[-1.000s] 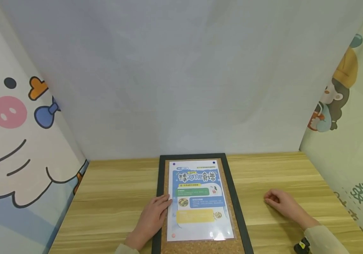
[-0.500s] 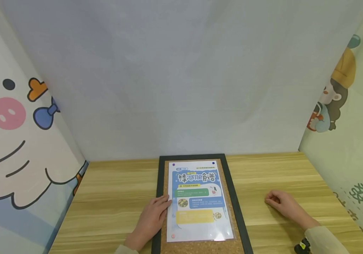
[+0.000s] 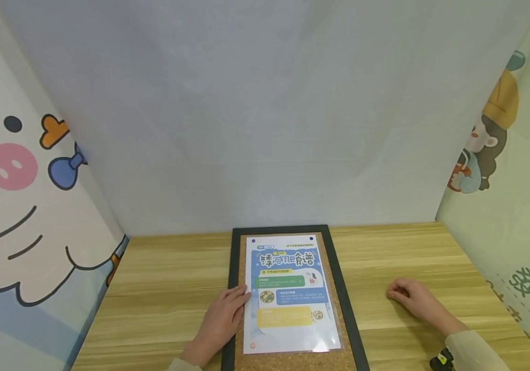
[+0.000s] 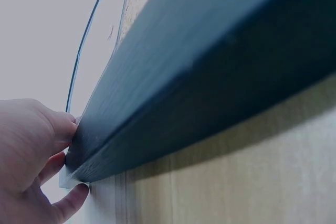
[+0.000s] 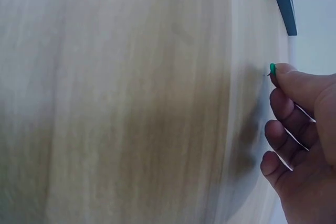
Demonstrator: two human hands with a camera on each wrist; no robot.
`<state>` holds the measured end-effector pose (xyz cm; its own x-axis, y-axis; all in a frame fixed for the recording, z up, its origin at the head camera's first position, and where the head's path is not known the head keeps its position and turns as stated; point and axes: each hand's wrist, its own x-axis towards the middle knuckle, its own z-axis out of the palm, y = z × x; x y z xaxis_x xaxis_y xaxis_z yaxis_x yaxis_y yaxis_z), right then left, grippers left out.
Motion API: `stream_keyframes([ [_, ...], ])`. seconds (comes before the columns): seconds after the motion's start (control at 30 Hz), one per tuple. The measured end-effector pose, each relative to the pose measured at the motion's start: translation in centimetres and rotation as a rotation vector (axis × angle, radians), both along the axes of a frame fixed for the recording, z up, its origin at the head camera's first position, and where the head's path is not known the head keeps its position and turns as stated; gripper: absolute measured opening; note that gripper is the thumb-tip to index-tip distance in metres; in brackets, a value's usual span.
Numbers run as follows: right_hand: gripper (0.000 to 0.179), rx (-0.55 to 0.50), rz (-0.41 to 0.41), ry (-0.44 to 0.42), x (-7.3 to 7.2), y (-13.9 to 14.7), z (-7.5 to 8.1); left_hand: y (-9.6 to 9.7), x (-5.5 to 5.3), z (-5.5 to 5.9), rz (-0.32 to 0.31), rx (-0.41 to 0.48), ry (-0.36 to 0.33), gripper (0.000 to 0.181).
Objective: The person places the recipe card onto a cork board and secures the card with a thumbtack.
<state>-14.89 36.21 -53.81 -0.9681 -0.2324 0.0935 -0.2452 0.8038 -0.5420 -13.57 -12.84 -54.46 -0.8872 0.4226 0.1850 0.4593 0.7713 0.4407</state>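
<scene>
A framed cork board with a black frame lies on the wooden table. On it is a printed sheet in a clear sleeve, with a dark pin at the top left and a blue pin at the top right. My left hand rests across the frame's left side, fingertips at the sheet's left edge. In the left wrist view its fingers touch the thick black frame. Right of the board, my right hand pinches a green push pin between thumb and index finger, its point free of any surface.
A grey-white backdrop stands behind the wooden table. Cartoon-printed panels flank it, the left panel and the right panel. A small black object is at the right sleeve.
</scene>
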Motion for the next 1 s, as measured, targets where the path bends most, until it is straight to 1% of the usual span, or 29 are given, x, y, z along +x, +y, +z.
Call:
stream_keyframes([
  [0.17,0.006,-0.003,0.015,0.015,0.1,-0.3,0.3,0.1,0.0,0.0,0.005,-0.007,-0.013,0.033],
  [0.4,0.005,-0.074,0.087,0.027,0.4,-1.0,0.6,0.1,0.0,-0.1,0.013,-0.011,-0.026,0.032],
  [0.57,0.004,-0.089,0.106,-0.007,0.5,-1.7,0.7,0.1,-0.1,0.0,0.015,-0.010,-0.028,0.032],
  [0.67,0.004,-0.101,0.129,-0.009,0.6,-2.1,0.8,0.1,0.0,0.0,0.018,-0.014,-0.027,0.032],
  [0.9,0.004,-0.128,0.181,-0.019,0.8,-3.5,1.5,0.2,0.1,0.1,0.012,-0.011,0.002,0.032],
  [1.0,0.004,-0.147,0.218,-0.001,0.8,-4.0,1.5,0.2,0.1,0.2,0.009,-0.002,0.003,0.032],
])
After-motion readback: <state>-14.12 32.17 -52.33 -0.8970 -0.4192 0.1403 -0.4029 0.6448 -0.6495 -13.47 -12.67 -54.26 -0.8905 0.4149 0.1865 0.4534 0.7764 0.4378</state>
